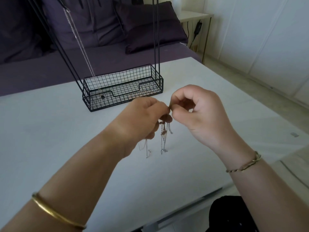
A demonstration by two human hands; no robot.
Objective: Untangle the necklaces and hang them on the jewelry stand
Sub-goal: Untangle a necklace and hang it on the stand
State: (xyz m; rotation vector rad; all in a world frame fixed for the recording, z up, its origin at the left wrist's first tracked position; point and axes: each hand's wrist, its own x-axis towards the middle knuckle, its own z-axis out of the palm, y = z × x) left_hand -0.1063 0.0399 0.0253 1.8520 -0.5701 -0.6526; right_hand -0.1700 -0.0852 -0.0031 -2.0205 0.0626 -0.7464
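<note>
Pinching tangled necklaces [163,131] between the curled fingertips of left hand [143,118] and right hand [199,114], close together above white table [50,131]. Loose chain ends dangling below the hands toward the tabletop. Just behind, black wire jewelry stand [122,87] with one silver chain [80,46] hanging into its basket.

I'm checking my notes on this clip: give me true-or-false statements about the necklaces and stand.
1. Both the left hand and the right hand pinch the tangled necklaces. True.
2. The tangled necklaces lie flat on the table. False: they dangle from the hands over the table.
3. A silver chain already hangs on the jewelry stand. True.
4. The wire basket is full of rings. False: no rings show in the wire basket.
</note>
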